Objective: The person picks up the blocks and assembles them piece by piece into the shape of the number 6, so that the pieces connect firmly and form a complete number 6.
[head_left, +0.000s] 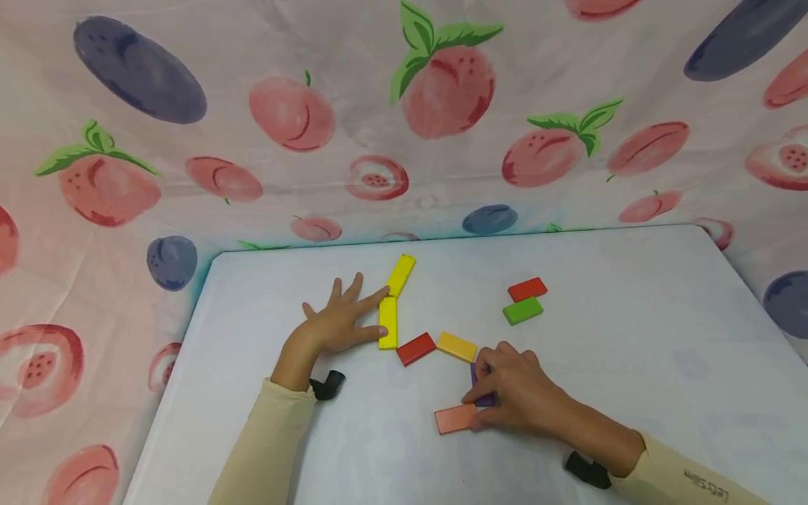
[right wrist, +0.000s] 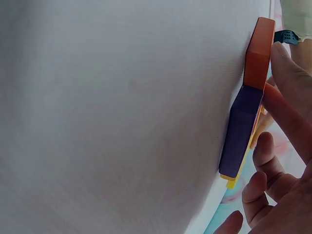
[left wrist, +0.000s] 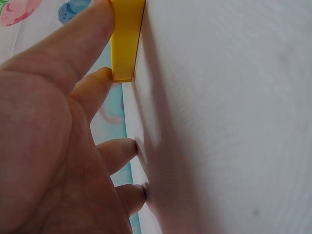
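On a white tabletop [head_left: 379, 442], a salmon-pink rectangular block [head_left: 452, 419] meets your curled right hand [head_left: 527, 396], pinch impossible to confirm, beside a purple block [head_left: 485, 401]; farther, your wide-spread left hand [head_left: 334, 326] touches a bright-yellow rectangular block [head_left: 388, 313].

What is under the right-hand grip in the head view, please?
Parts of a purple block show; the right-hand grip covers the rest. Anything else underneath cannot be seen.

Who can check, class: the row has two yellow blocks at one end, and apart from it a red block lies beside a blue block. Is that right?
Not blue: the head view shows a green block beside that red block. The row has two yellow blocks at one end.
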Demonstrator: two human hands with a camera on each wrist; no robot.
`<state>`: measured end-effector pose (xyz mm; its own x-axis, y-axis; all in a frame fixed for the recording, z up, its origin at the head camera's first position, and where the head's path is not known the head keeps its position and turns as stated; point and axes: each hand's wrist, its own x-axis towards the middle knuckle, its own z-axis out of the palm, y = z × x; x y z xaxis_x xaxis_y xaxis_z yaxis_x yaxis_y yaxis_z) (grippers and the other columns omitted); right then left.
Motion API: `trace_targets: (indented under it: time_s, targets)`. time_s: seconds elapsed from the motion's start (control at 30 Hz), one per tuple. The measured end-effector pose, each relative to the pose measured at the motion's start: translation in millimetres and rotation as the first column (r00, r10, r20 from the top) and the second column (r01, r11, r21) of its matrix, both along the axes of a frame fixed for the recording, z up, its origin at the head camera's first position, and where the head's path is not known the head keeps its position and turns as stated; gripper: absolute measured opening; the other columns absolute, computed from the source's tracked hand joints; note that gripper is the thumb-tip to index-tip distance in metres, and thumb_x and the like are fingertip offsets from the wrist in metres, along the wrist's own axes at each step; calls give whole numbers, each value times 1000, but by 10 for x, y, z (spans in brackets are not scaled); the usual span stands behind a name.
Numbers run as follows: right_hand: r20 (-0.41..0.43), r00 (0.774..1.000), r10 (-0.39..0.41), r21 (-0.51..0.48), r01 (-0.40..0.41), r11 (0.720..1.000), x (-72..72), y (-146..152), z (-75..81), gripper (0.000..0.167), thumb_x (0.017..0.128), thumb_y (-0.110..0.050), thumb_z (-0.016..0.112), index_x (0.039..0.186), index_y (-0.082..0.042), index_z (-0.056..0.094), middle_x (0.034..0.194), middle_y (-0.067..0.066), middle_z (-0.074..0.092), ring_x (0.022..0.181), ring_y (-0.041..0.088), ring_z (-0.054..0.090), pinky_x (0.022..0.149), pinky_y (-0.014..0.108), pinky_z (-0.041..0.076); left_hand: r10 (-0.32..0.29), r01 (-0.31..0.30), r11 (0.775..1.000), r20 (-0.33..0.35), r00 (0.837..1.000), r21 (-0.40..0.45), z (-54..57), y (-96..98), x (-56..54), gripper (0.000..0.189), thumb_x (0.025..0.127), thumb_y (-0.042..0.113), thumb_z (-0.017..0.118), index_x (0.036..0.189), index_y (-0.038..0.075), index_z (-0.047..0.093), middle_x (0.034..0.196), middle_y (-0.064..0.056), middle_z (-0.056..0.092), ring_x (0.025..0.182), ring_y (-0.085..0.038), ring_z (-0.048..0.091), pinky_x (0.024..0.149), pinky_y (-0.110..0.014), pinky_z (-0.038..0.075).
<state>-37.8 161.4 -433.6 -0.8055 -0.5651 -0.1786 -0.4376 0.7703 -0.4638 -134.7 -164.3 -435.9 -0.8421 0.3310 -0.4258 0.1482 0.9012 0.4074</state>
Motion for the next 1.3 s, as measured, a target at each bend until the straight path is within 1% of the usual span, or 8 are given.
trace_targets:
  time_s: [0.2,0.37,0.47,0.63,0.8,1.0,1.17,1.3]
  targets:
    - [-12,1000,-21,10,21,1000,-11,41,13,32,68,-48,93,97,-41,82,91,-18,50,94,7,42,71,34,31,1,-1,1000,4,1000,-4,3,3,6,78,91,63,64,159,47,27,174,-7,-4,157,-45,-14,101,-91,-7]
    - [-77,995,-70,29,72,997,-63,119,76,36,68,-43,95,101,-38,82,92,-17,51,96,9,45,71,35,34,2,-2,1000,7,1000,-3,15,12,1,78,92,63,64,159,47,27,174,-6,-4,157,-44,-14,101,-90,-8]
    - [-102,989,-103,53,108,993,-88,152,82,40,67,-40,95,105,-38,82,92,-15,53,97,9,48,72,36,36,2,-2,1000,10,1000,-5,20,20,-4,78,92,63,64,159,47,27,174,-6,-4,157,-44,-14,101,-90,-8]
    - [-79,989,-128,46,132,990,-104,183,30,40,69,-34,95,106,-39,81,98,-14,61,100,11,54,74,37,38,2,-2,1000,10,1000,-14,2,11,-4,78,91,64,63,159,48,27,174,-6,-4,157,-44,-14,101,-91,-7]
    - [-55,990,-134,49,136,989,-116,191,3,39,70,-32,95,105,-38,80,103,-14,69,103,12,58,76,40,42,0,0,1000,7,1000,-12,-15,0,-5,78,91,64,64,158,49,27,174,-6,-4,157,-44,-14,101,-91,-7]
    - [-58,988,-143,44,146,988,-124,180,1,38,69,-32,95,103,-38,81,97,-17,70,99,10,58,74,38,41,1,-1,1000,6,1000,-14,-14,-2,-4,78,91,64,63,158,49,26,174,-5,-5,157,-44,-14,101,-90,-8]
    - [-61,987,-148,43,151,988,-117,172,-5,38,69,-33,95,103,-36,81,97,-16,71,99,11,58,73,36,41,2,-2,1000,8,1000,-12,-23,-3,-8,78,91,64,63,158,50,26,174,-4,-5,157,-43,-15,101,-90,-8]
    - [-83,987,-139,15,141,990,-92,168,-14,37,68,-35,95,102,-36,81,98,-17,66,101,11,57,74,35,40,-1,1,1000,2,1000,-13,-31,-8,-12,78,91,65,63,158,50,26,174,-4,-5,157,-43,-15,101,-90,-8]
